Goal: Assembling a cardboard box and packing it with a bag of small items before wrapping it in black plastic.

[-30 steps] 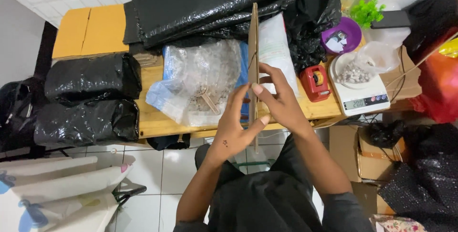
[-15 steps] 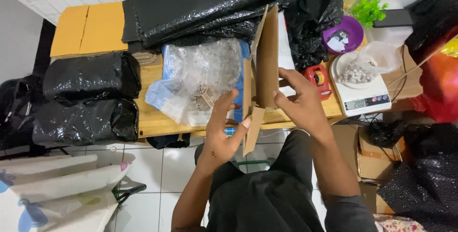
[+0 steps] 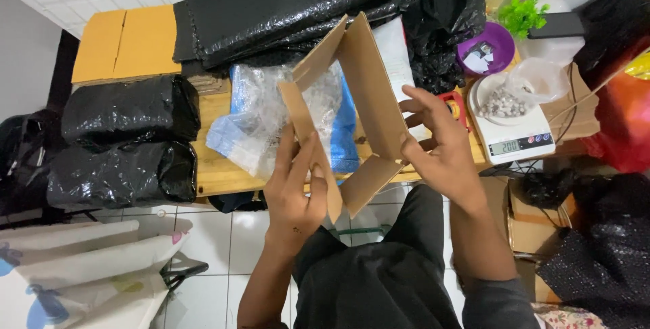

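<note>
While both hands grip it, the brown cardboard box (image 3: 359,109) stands opened into a square tube above the near edge of the wooden table (image 3: 217,173) — left hand (image 3: 294,193) pinching its left wall, right hand (image 3: 437,149) clamped on its right wall.

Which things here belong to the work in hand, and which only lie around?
In hand:
- cardboard box, opened out
- left hand
- right hand

Lying around:
- kitchen scale
- purple bowl
- black wrapped parcels
- clear plastic bag

wooden table (image 3: 220,173), white tiled floor (image 3: 210,248)
</note>
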